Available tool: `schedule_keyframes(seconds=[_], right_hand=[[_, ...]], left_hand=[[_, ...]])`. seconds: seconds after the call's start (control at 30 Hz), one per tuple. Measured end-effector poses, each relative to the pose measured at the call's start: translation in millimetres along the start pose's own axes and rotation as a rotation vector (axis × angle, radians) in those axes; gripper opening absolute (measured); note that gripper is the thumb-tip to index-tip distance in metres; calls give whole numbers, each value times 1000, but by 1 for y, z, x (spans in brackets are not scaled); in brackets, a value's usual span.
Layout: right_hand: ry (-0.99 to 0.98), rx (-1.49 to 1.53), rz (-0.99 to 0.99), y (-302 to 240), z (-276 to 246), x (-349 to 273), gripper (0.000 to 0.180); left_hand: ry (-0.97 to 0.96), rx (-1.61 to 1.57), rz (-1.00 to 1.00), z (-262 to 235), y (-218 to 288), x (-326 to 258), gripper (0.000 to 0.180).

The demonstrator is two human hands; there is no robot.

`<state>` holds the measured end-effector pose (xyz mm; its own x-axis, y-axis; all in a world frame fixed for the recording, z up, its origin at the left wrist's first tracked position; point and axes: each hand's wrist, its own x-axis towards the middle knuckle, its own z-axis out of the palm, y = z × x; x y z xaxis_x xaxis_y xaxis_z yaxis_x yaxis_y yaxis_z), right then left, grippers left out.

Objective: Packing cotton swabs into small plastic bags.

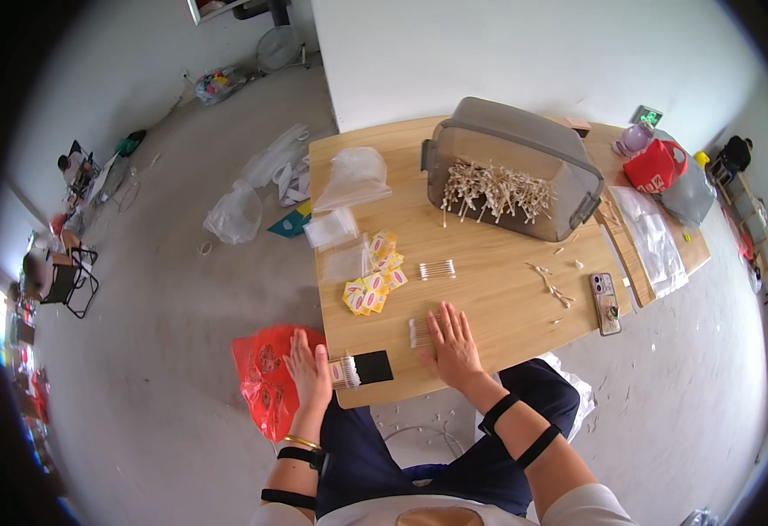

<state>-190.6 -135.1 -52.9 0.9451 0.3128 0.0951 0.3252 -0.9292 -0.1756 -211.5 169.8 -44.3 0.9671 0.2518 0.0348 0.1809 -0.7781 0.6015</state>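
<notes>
My right hand (452,342) lies flat and open on the wooden table (489,298), palm down, its fingers just right of a small bundle of cotton swabs (419,332). My left hand (310,370) rests at the table's near left corner, fingers spread, touching a small packet with a black flap (362,369) that lies at the edge. A second bundle of cotton swabs (437,269) lies farther up the table. A pile of small yellow and red sachets (373,279) sits to the left of it.
A grey plastic bin on its side (515,171) holds a heap of swabs. Clear plastic bags (349,184) lie at the table's left, a phone (605,302) and loose swabs (552,285) at its right. A red plastic bag (265,377) lies on the floor by my left knee.
</notes>
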Motion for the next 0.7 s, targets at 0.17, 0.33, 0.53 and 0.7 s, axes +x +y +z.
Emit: schedule_keyframes(seconds=[0.17, 0.33, 0.53, 0.7], right_hand=[[-38, 80, -66, -56, 7, -12, 80], [-23, 88, -81, -93, 13, -14, 72], [-47, 109, -101, -110, 13, -13, 66], [-71, 70, -96, -120, 13, -13, 70]], left_hand=[[44, -287, -146, 6, -40, -17, 61], [140, -446, -304, 35, -42, -15, 56], [118, -533, -416, 55, -50, -10, 62], [56, -894, -545, 63, -51, -6, 60]])
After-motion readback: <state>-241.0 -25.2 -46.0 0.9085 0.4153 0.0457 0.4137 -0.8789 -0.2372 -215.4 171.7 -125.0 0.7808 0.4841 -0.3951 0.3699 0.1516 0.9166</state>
